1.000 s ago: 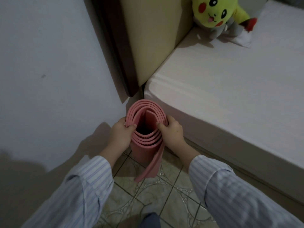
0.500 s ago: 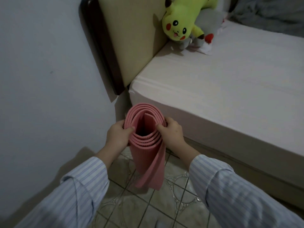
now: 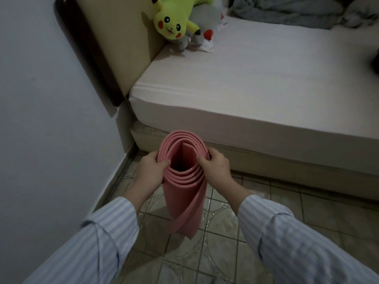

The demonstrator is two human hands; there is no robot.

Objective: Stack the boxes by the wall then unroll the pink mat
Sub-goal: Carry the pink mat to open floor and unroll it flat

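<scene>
The left hand [image 3: 150, 173] and the right hand [image 3: 217, 171] each have a tight grip on the top rim of the pink mat [image 3: 184, 187], thumbs inside the roll, fingers outside. The mat is rolled up and held on end, with its loose outer flap hanging down. It is over the tiled floor [image 3: 225, 253], just in front of the bed [image 3: 256, 89]. A yellow plush toy [image 3: 174, 23] sits on the bed by the headboard [image 3: 123, 37].

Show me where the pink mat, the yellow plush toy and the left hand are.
pink mat [image 3: 182, 197], head view, ribbed outer side of the roll
yellow plush toy [image 3: 170, 25], head view, its face
left hand [image 3: 150, 174], head view, back of the hand
</scene>
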